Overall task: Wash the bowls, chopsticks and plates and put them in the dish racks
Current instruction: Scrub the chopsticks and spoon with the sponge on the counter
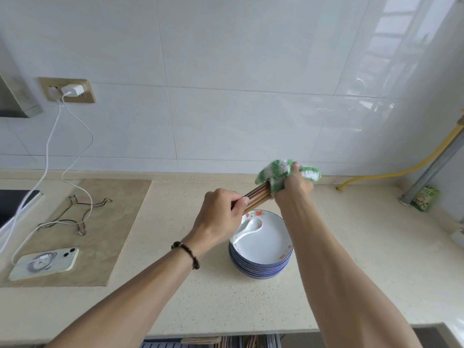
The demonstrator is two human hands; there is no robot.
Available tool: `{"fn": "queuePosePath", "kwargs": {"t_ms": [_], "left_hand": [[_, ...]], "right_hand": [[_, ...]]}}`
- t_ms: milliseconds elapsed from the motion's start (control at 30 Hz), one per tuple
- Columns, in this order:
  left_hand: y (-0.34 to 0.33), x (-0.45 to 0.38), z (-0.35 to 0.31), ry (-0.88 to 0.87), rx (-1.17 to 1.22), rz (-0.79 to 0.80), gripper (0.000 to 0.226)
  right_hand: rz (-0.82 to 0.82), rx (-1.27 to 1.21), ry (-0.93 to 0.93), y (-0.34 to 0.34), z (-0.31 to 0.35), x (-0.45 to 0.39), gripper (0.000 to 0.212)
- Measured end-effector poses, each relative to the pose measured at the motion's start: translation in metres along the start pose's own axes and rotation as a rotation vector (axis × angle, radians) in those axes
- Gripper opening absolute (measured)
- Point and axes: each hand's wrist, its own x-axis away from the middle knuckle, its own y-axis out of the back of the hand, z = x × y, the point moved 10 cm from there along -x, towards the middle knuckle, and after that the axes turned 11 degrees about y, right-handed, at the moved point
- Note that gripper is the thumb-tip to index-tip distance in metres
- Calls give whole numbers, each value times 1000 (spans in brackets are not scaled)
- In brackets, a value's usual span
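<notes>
The left hand [221,212] grips a bundle of brown chopsticks [256,198] by one end, fingers curled round them, above the desk [175,285]. The right hand [293,184] clenches a green-and-white cloth [281,172] wrapped about the other end of the chopsticks. Just below both hands a stack of blue-rimmed plates [263,249] stands on the desk, with a white spoon [251,226] lying in the top one. To the left, a phone [44,263] lies on a darker slab, its white cable [50,136] running up to a charger [72,90] in the wall socket, beside a bent wire stand [82,209]. At the far right a yellow hose [401,167] crosses the wall near a green packet [425,198] (its print is too small to read).
</notes>
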Motion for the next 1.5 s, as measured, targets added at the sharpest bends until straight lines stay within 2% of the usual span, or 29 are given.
{"fn": "queuePosePath", "kwargs": {"t_ms": [33,167,333,400,500,567,633,700,767,833,867,900,933,967,1033,1067,1133,1200,1233,1267,1333,1400,1500], "left_hand": [[1,-1,-1,4,7,-13,54],[-1,-9,2,53,15,-65,57],[1,3,5,14,-3,-30,57],[2,-4,4,42,-2,-77,57],[3,-9,8,78,9,-95,57],[2,-3,6,41,0,-47,59],[3,-1,6,37,13,-43,60],[7,-9,8,91,32,-136,58],[6,-12,13,133,36,-166,47],[-5,-8,21,93,17,-49,41],[-9,-2,27,64,-30,29,46],[-7,3,33,35,-96,70,55],[3,3,38,10,-149,39,64],[21,-1,42,-6,-187,-60,65],[57,-12,35,-62,-277,-289,49],[64,-17,24,-112,-344,-329,41],[46,-29,2,-262,-496,-177,45],[9,-34,6,-286,-617,109,58],[-4,-34,15,-256,-641,205,64],[-9,-33,21,-248,-632,230,66],[-12,-26,22,-283,-585,204,69],[-2,-25,26,-284,-542,159,70],[30,-37,46,-147,-526,66,65]], "right_hand": [[-1,-10,18,-2,1,2,31],[171,89,-8,-18,-33,34,30],[32,20,-1,-5,-10,8,27],[127,30,28,-17,-20,25,24],[249,59,-31,-26,-43,42,22],[197,-23,-90,-23,-37,26,21],[137,-36,-50,-18,-26,16,22],[244,6,-30,-30,-29,35,21],[374,43,-78,-38,-46,57,21],[463,115,-60,-36,-50,56,20],[530,188,-43,-32,-47,51,20],[625,276,-43,-30,-44,47,23],[751,396,-47,-26,-44,45,27],[887,523,-49,-23,-47,48,28],[1163,717,-87,-14,-61,61,23],[1284,763,-132,-9,-69,72,18],[1430,819,-213,-4,-80,90,16],[1481,827,-215,-4,-82,96,28],[1487,803,-223,-4,-81,99,31],[1490,768,-254,-4,-80,102,28],[1486,732,-303,2,-80,103,16],[1513,801,-258,12,-76,95,25],[1516,943,-221,29,-66,77,35]]}}
